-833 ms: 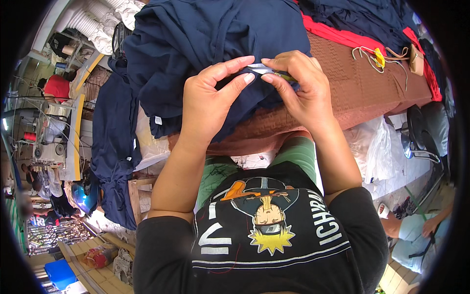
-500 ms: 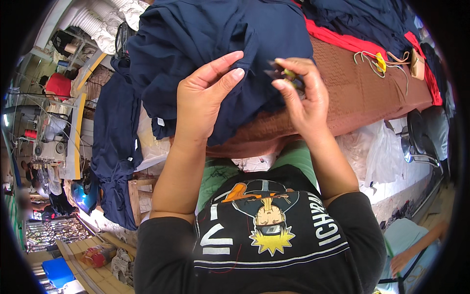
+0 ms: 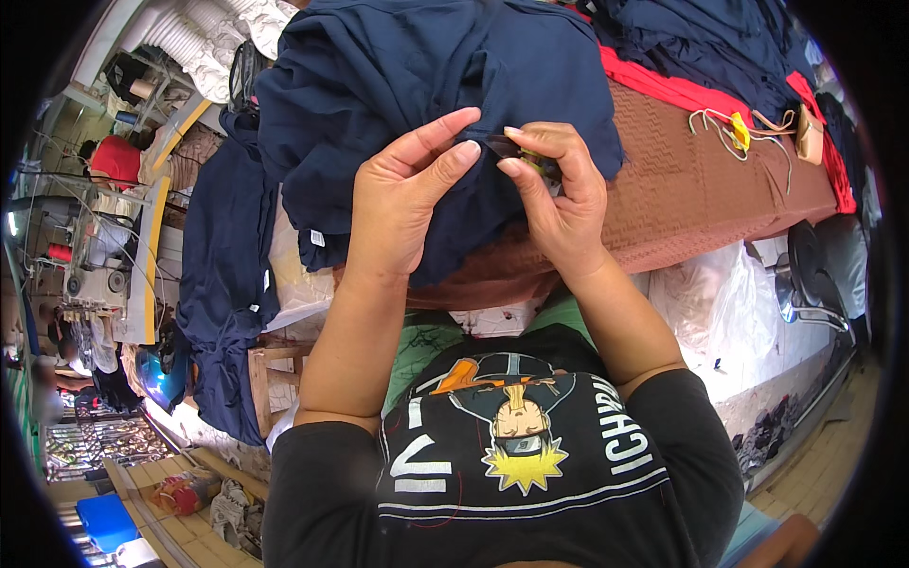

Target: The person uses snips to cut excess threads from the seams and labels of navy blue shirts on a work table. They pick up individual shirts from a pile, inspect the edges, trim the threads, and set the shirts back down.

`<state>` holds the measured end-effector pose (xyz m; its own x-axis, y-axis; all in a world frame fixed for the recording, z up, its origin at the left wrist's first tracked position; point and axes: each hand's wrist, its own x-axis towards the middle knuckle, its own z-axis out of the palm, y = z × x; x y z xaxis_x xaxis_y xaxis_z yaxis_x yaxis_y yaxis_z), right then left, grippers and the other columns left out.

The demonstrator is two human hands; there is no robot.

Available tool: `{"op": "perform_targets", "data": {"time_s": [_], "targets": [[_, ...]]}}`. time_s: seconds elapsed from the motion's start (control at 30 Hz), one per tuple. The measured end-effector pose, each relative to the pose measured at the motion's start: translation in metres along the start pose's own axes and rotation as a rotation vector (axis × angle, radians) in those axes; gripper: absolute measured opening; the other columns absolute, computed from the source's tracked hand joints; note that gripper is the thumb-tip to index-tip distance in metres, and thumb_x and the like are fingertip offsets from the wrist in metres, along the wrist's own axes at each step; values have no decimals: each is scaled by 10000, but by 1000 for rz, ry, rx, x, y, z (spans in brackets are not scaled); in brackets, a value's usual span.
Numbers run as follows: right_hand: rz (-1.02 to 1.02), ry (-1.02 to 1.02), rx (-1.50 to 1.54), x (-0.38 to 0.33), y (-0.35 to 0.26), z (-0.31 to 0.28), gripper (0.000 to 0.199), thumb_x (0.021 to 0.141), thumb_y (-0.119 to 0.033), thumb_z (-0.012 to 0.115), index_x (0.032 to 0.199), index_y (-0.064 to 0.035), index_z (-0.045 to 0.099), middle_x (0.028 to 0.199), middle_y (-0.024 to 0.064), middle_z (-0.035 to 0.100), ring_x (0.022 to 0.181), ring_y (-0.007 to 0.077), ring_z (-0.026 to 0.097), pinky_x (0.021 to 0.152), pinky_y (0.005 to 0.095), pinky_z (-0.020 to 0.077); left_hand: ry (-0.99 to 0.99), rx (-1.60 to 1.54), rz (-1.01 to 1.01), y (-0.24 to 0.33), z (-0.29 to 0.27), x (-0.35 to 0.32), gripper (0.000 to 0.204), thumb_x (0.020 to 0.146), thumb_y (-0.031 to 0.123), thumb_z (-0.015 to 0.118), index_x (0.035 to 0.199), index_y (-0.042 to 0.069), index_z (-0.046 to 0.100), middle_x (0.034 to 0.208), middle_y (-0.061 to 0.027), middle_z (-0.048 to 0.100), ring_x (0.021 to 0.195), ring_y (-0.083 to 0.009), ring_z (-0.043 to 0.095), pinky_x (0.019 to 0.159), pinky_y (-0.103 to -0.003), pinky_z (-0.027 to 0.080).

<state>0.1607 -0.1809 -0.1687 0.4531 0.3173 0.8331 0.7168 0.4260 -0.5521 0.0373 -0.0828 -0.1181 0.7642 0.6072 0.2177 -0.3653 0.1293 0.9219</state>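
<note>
A dark navy garment [image 3: 369,66] lies bunched in front of me on a brown-covered table. My left hand [image 3: 405,194] pinches a stitched edge of it between thumb and forefinger. Held in my right hand [image 3: 564,194] is a small pair of thread snips [image 3: 502,147], dark-bladed with a bit of yellow-green on the body. Their tips point left and sit close by the pinched edge, near the left fingertips. Whether the blades touch cloth or a thread cannot be made out.
On the brown table cover [image 3: 696,180] at right lie red cloth [image 3: 653,76], tan cords with a yellow piece [image 3: 739,133] and more navy cloth [image 3: 710,43]. Another navy garment [image 3: 222,275] hangs at left by a wooden stool [image 3: 258,388]. Clear plastic [image 3: 724,298] lies below right.
My right hand has moved left with the snips, bringing the blades up to the edge beside my left fingers. The left hand has shifted slightly right, still pinching the garment.
</note>
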Motion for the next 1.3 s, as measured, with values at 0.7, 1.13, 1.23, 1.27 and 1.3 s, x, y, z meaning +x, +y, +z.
{"op": "perform_targets", "data": {"time_s": [0.7, 1.13, 1.23, 1.27, 1.3], "targets": [[649, -95, -27, 42, 20, -18, 359, 772, -296, 816, 929, -9, 668, 706, -59, 534, 631, 28, 456, 569, 188, 389, 100, 1418, 697, 43, -26, 71, 310, 798, 190, 749, 1067, 44, 699, 1038, -98, 684, 969, -190, 640, 877, -275, 476], [753, 232, 6, 54, 39, -88, 222, 907, -289, 686, 821, -86, 666, 533, -120, 416, 430, -17, 270, 420, 188, 159, -835, 1218, 27, 150, -38, -55, 206, 796, 14, 656, 988, 35, 731, 890, -81, 740, 969, -269, 695, 1084, -478, 300], [680, 266, 29, 55, 29, -94, 207, 908, -274, 686, 817, -88, 670, 524, -125, 389, 436, -18, 270, 425, 189, 157, -614, 1344, 201, 167, -42, -74, 254, 796, 17, 652, 1042, 24, 716, 873, -80, 739, 1076, -314, 657, 1112, -538, 224], [659, 250, 11, 54, 28, -95, 201, 908, -271, 687, 827, -88, 674, 527, -126, 390, 440, -19, 273, 427, 189, 158, -632, 1358, 201, 181, -41, -72, 268, 798, 26, 653, 1061, 18, 708, 897, -94, 737, 1110, -327, 637, 1114, -554, 203], [638, 236, -8, 53, 28, -95, 196, 907, -269, 687, 836, -87, 678, 530, -127, 392, 443, -20, 276, 428, 188, 159, -651, 1372, 202, 188, -43, -71, 284, 801, 35, 654, 1080, 12, 700, 920, -108, 736, 1144, -341, 618, 1117, -571, 182]]}}
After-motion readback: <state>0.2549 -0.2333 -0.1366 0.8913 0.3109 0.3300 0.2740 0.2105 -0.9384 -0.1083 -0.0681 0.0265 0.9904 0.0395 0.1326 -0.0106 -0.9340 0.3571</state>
